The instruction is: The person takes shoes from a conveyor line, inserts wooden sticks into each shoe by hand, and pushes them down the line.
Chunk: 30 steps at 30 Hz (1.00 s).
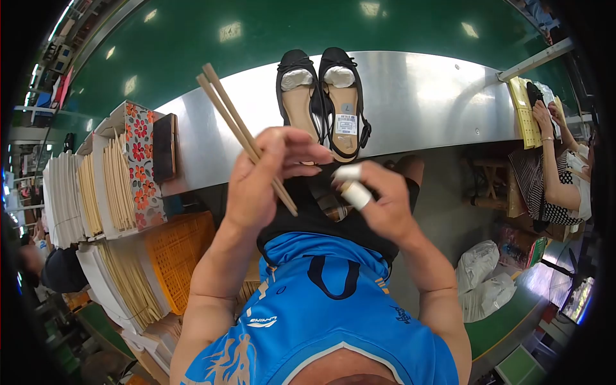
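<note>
My left hand (260, 176) is closed around a pair of slim wooden sticks (234, 119), which slant up to the left. Its other fingers stretch toward the shoes. White wraps cover the thumb and a finger of my right hand (385, 200), which is slightly blurred; a gap shows between those digits, and I make out nothing in them. Beyond my hands, two black flat shoes stand side by side, toes away from me. White stuffing fills the toes of the left shoe (299, 106) and the right shoe (346, 102). A printed label (346, 124) lies on the right insole.
The shoes rest on a metal ledge (423, 96) beside a green surface (269, 29). At left are a dark phone-like object (165, 147), a flowered box (139, 170), stacked paper-like sheets (64, 199) and an orange crate (179, 253). Another person's arm (549, 147) is at right, near plastic bags (481, 269).
</note>
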### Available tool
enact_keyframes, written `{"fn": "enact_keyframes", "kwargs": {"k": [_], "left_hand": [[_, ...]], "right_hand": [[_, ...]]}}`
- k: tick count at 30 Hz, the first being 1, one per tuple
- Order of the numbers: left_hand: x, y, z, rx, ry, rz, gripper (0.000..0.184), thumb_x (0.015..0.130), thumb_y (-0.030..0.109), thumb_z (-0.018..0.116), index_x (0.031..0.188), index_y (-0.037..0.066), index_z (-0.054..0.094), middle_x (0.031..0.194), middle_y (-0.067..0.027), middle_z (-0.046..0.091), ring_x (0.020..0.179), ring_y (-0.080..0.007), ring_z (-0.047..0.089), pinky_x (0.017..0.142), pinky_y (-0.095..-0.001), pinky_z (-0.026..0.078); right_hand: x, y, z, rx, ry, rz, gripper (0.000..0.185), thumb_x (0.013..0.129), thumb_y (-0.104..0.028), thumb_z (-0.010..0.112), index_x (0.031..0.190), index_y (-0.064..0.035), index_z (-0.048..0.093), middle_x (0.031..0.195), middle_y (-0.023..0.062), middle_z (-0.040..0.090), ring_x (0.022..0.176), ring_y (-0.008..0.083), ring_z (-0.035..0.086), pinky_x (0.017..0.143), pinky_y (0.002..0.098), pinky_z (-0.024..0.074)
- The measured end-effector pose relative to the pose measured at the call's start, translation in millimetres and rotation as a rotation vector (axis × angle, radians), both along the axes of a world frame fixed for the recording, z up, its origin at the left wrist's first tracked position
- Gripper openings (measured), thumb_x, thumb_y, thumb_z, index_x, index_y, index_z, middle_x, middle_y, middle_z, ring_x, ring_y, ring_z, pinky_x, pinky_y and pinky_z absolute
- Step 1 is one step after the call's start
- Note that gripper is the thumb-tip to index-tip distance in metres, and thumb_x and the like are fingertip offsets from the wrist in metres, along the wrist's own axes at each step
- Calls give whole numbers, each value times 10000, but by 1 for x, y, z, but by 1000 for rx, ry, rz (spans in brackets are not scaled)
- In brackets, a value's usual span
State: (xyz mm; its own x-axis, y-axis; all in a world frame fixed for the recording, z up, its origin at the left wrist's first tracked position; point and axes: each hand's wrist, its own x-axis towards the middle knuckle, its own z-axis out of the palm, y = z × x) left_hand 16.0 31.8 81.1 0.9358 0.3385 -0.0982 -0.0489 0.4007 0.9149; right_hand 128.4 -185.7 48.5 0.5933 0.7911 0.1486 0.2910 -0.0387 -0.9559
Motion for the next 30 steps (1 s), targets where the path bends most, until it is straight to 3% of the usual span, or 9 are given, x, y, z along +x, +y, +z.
{"fn": "enact_keyframes", "kwargs": {"k": [1, 2, 5, 11, 19, 25, 27, 28, 30], "left_hand": [[2, -13, -2, -21, -41, -46, 467, 1202, 355, 352, 1313, -25, 598, 1198, -246, 757, 1192, -381, 745, 1003, -441, 612], [2, -25, -1, -20, -14, -88, 478, 1205, 374, 347, 1293, -21, 602, 1246, -254, 744, 1253, -370, 716, 1108, -472, 548], [11, -43, -10, 35, 43, -182, 483, 1209, 376, 326, 1269, -2, 621, 1259, -233, 741, 1241, -323, 713, 1128, -441, 529], [21, -50, -31, -41, 80, -224, 488, 1206, 427, 359, 1232, 22, 628, 1206, -163, 757, 1165, -238, 726, 1043, -399, 558], [22, -47, -21, 35, 45, -128, 664, 1192, 531, 270, 1505, -26, 450, 1311, -237, 721, 1202, -295, 733, 994, -404, 619], [26, -54, -10, 309, 175, -1, 312, 1157, 120, 462, 1409, -31, 570, 1220, -144, 704, 949, -185, 723, 778, -364, 621], [30, -56, -24, 772, 42, -23, 292, 1113, 41, 503, 1385, -25, 587, 1203, -152, 701, 876, -197, 717, 751, -370, 592], [32, -61, -19, 731, 82, -13, 376, 945, -79, 567, 1313, -8, 591, 1093, -209, 672, 899, -371, 715, 830, -471, 578], [36, -61, -31, 806, 87, 6, 364, 939, -84, 566, 1294, -7, 592, 1095, -213, 673, 929, -398, 708, 843, -485, 574]], "right_hand": [[-12, 0, 2, -26, 133, 129, 214, 1017, -106, 717, 1190, 18, 746, 1044, 129, 760, 927, 199, 743, 847, 324, 580], [-26, -1, -1, -35, 173, 130, 220, 1000, -107, 730, 1187, 6, 757, 1004, 134, 754, 880, 204, 725, 800, 333, 568], [-41, -8, -14, -52, 176, 142, 231, 979, -111, 744, 1186, -14, 772, 937, 136, 746, 823, 219, 712, 746, 345, 554], [-47, -15, -14, -132, 234, 65, 152, 998, -61, 716, 1128, 8, 754, 922, 110, 747, 854, 183, 715, 799, 330, 564], [-37, -23, 2, -153, 257, -26, 125, 1044, -55, 645, 1096, 38, 711, 881, 90, 750, 736, 140, 714, 658, 275, 584], [-15, -31, 13, -157, 602, -75, 166, 1107, -144, 587, 1138, -17, 689, 829, 62, 737, 647, 84, 683, 567, 207, 512], [-8, -32, 1, -128, 826, -40, 190, 1079, -128, 605, 1167, 1, 712, 830, 59, 731, 661, 81, 677, 592, 209, 532], [-7, -31, -1, -122, 883, -53, 195, 1078, -151, 612, 1168, -24, 729, 844, 51, 736, 673, 60, 667, 580, 194, 508], [-8, -29, -2, -126, 883, -75, 196, 1077, -154, 614, 1162, -24, 734, 849, 47, 737, 674, 60, 667, 581, 195, 509]]}}
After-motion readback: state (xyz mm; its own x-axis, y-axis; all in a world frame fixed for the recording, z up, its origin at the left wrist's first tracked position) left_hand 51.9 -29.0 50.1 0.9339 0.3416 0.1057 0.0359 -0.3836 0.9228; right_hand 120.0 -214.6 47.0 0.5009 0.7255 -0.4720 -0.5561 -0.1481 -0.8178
